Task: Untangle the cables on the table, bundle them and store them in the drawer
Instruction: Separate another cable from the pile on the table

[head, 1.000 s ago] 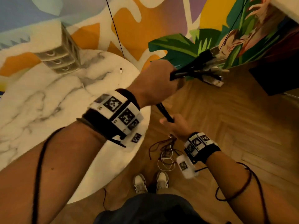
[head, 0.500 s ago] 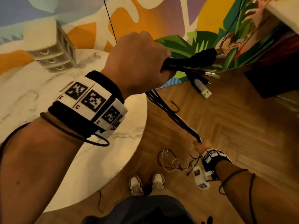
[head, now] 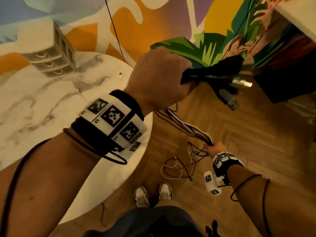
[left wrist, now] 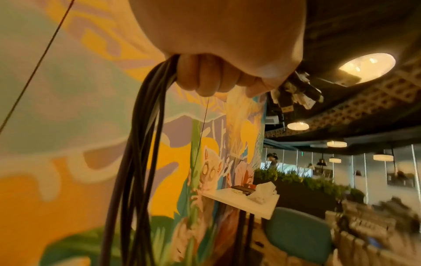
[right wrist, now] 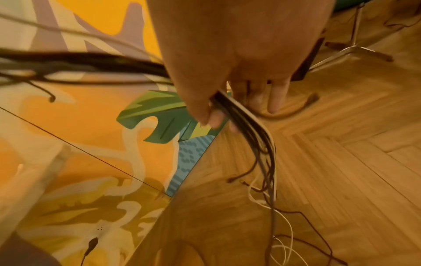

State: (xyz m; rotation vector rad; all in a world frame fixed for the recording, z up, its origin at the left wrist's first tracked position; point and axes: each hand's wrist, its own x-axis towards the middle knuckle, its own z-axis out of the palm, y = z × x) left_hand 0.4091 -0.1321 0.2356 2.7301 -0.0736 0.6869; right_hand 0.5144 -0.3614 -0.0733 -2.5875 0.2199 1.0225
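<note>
1. Herringbone wood floor (head: 256, 151) below, painted mural wall (head: 153, 23) behind; round marble bench (head: 42, 103) at left of the head view.
2. Cables (head: 186, 127): one gathered bunch of dark strands with a few white ones, held in the air off the bench's edge. Long axis runs diagonally from upper left down to lower right in the head view.
3. Left hand (head: 159, 79): raised, fingers (left wrist: 205, 79) curled into a fist round the upper part of the bunch. Plug ends (head: 229, 100) stick out past the fist toward the wall; one looks like a USB plug, though blur makes this uncertain.
4. Right hand (head: 216, 148): low, near the floor, thumb and fingers pinching the bunch further down its length. Two fingers (right wrist: 276, 100) extend straight, off the strands.
5. Beyond the right hand the strands hang down, and the loose tails (head: 177, 168) lie in loops on the floor, just ahead of the person's shoes (head: 152, 194).
6. Drawer unit (head: 51, 60): small, three drawers, standing at the far side of the bench. All three read as pushed in; contents not visible.
7. Small white connector (head: 120, 75) lies on the bench near its far edge.
</note>
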